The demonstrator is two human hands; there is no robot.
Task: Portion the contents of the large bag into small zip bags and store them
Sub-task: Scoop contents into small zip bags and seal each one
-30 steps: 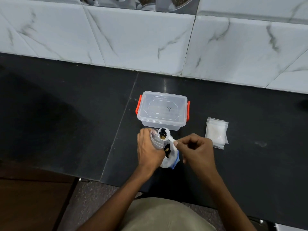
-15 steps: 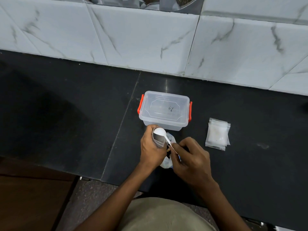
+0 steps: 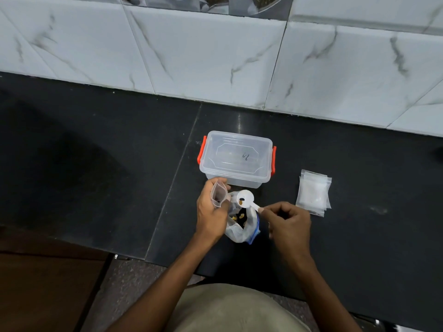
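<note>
Behind the hands, a lidded clear box is sitting on the dark counter, spare zip bags lying rightward. Left hand is gripping an open small bag; right hand is pinching a white spoon (few pieces inside) above the large bag.

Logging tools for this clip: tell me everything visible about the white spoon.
The white spoon looks like smooth plastic, with a round shallow bowl and a short flat handle. It is held roughly level, bowl up, carrying a few small dark and yellowish pieces. The right hand pinches the handle end. The bowl hovers above the open large bag, beside the mouth of the small zip bag held by the left hand.
</note>
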